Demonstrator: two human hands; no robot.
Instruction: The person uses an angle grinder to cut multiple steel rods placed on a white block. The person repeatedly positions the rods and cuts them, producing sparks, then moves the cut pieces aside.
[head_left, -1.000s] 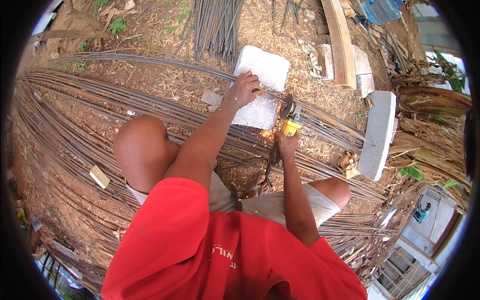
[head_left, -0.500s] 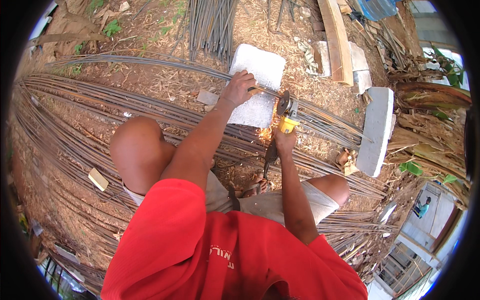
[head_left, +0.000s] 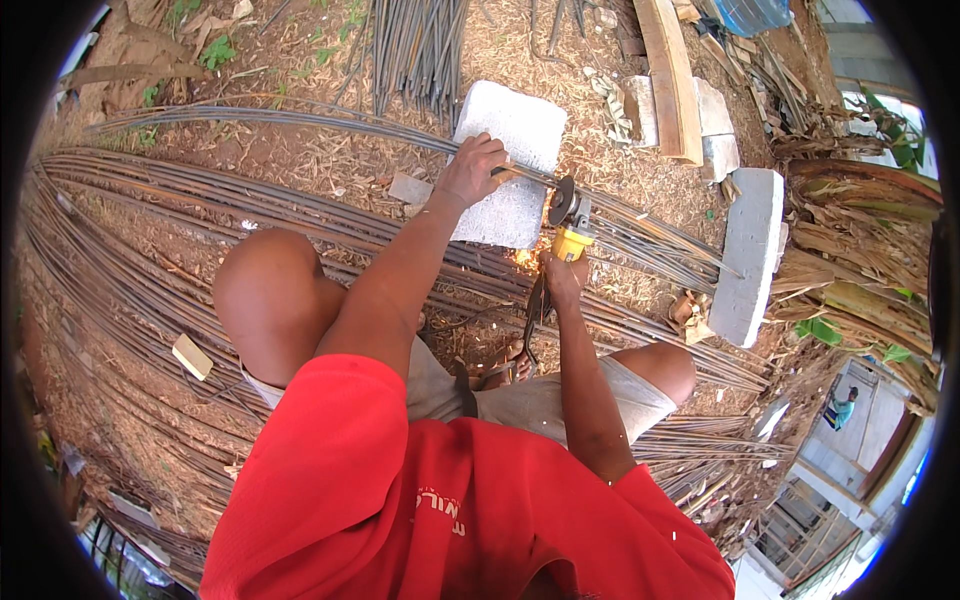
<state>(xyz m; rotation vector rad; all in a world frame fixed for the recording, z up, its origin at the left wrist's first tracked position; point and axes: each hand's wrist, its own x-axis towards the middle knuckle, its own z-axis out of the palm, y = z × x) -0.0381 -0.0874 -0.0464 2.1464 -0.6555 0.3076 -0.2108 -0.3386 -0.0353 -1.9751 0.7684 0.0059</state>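
My left hand [head_left: 470,170] is closed around thin steel bars [head_left: 380,130] lying across a pale, rough rectangular block [head_left: 505,115]. My right hand [head_left: 565,278] grips a yellow and black angle grinder [head_left: 572,242], its dark disc [head_left: 562,200] at the bars just past the block's right side. Orange sparks [head_left: 525,258] spray below the disc. A power cord hangs down from the grinder toward my foot. The bars continue rightward to a grey concrete slab [head_left: 748,240].
Long rebar [head_left: 170,180] spreads over the dirt under and around me. More rebar [head_left: 415,55] lies beyond the block, with a timber plank [head_left: 670,80] and blue water jug [head_left: 750,15] at upper right. Dry banana stems [head_left: 850,260] line the right; another person [head_left: 840,408] is farther off.
The whole scene has shifted slightly up and left in the view. Both hands keep their grip, with little movement relative to the block, and sparks continue to fly.
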